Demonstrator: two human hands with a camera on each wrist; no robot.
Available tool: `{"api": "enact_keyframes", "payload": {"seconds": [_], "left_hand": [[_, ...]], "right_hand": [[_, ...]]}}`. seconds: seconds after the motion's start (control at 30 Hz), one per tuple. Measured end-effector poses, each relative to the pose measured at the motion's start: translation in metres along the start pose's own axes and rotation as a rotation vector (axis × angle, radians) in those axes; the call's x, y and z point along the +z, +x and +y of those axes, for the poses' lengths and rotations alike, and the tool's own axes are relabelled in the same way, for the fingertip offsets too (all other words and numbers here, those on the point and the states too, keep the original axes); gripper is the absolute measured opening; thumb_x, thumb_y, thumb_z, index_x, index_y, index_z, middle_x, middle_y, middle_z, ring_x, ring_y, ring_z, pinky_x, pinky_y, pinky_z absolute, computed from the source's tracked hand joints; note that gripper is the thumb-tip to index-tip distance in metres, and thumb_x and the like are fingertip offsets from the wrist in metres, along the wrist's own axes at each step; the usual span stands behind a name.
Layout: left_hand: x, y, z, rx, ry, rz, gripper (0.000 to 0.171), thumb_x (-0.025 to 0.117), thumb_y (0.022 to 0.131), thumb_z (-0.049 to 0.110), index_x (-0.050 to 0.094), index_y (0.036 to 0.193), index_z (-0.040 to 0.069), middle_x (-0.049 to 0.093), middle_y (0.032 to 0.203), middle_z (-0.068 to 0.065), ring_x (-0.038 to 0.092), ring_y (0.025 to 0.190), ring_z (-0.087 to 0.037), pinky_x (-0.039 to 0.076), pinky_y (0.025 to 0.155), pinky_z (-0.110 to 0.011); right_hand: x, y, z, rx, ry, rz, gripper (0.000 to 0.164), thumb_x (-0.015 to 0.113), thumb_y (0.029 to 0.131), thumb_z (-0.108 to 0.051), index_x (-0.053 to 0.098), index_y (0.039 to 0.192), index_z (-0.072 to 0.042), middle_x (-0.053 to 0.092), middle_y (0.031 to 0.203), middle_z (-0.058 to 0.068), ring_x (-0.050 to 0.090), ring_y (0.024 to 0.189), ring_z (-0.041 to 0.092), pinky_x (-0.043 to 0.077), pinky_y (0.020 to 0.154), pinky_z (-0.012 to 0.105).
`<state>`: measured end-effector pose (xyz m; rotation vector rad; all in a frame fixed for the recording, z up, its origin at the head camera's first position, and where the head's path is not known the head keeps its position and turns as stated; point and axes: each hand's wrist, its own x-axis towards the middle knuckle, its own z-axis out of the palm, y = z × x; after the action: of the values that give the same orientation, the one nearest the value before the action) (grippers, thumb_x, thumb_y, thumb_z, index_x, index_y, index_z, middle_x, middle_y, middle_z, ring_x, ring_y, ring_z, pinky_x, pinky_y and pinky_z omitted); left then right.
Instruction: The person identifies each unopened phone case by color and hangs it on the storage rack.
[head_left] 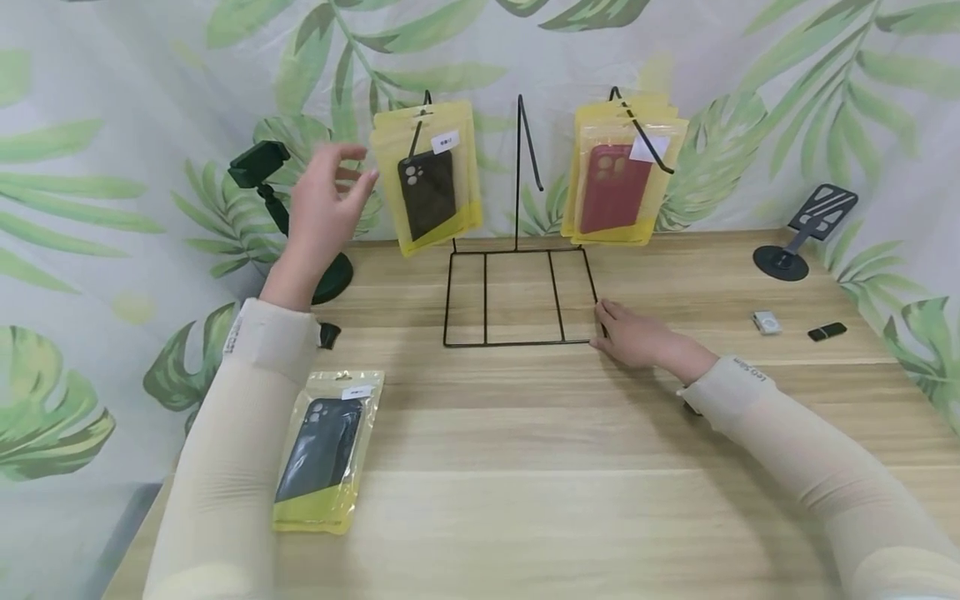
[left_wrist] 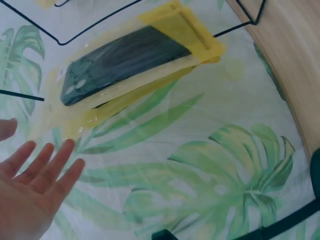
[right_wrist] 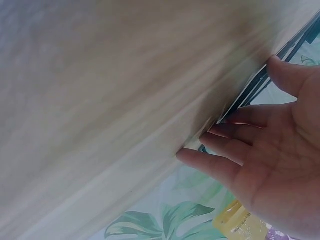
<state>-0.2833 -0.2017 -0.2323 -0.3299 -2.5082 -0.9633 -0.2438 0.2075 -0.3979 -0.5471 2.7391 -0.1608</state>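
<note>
A black wire display rack (head_left: 517,250) stands on the table with hooks at its top. On its left hook hang yellow-edged clear pouches; the front pouch (head_left: 463,187) holds a black phone case (head_left: 429,196). My left hand (head_left: 327,200) is raised just left of these pouches, fingers loosely bent, apart from them and holding nothing. With fairly straight fingers, my right hand (head_left: 633,335) touches the rack's base at its right front corner. More pouches, the front one with a red phone case (head_left: 615,190), hang on the right hook. The middle hook (head_left: 531,150) carries no pouch.
Another pouched dark phone case (head_left: 318,450) lies at the table's left front. A dark green stand (head_left: 330,279) is behind my left forearm. To the right are a black phone stand (head_left: 782,262), a small silver gadget (head_left: 767,322) and a small black stick (head_left: 827,332).
</note>
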Motion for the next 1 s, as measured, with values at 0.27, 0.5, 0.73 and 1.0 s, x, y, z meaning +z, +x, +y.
{"api": "enact_keyframes", "payload": {"seconds": [0.27,0.5,0.73,1.0], "left_hand": [[-0.002,-0.056,-0.028,0.023,0.169,-0.176,0.035,0.045,0.100,0.012,0.058,0.132,0.005,0.063,0.128,-0.017,0.065,0.097,-0.034,0.051,0.079,-0.049],[-0.004,-0.107,-0.051,-0.041,0.267,-0.460,0.035,0.051,0.101,0.014,0.054,0.134,0.003,0.059,0.131,-0.021,0.061,0.113,-0.040,0.053,0.084,-0.055],[-0.004,-0.140,-0.076,-0.062,0.370,-0.643,0.039,0.050,0.098,0.007,0.055,0.134,-0.003,0.059,0.135,-0.025,0.059,0.120,-0.043,0.052,0.093,-0.056],[0.004,-0.160,-0.108,-0.085,0.508,-0.724,0.039,0.055,0.089,0.001,0.062,0.127,-0.007,0.064,0.123,-0.027,0.061,0.076,-0.024,0.054,0.061,-0.039]], "right_hand": [[-0.003,-0.001,0.000,-0.009,0.001,0.005,0.072,0.043,0.106,-0.036,0.014,0.155,0.008,0.013,0.163,0.028,0.017,0.150,0.043,0.024,0.121,0.057],[-0.002,0.000,-0.002,-0.009,0.005,0.000,0.072,0.043,0.106,-0.037,0.014,0.155,0.008,0.013,0.163,0.027,0.017,0.150,0.043,0.025,0.121,0.057],[-0.002,0.000,-0.001,-0.005,0.002,-0.002,0.072,0.043,0.106,-0.038,0.014,0.155,0.007,0.012,0.163,0.027,0.016,0.151,0.043,0.025,0.121,0.058],[0.000,-0.001,0.001,-0.010,0.004,0.003,0.072,0.042,0.106,-0.038,0.014,0.155,0.008,0.013,0.163,0.027,0.016,0.151,0.043,0.025,0.121,0.058]]}}
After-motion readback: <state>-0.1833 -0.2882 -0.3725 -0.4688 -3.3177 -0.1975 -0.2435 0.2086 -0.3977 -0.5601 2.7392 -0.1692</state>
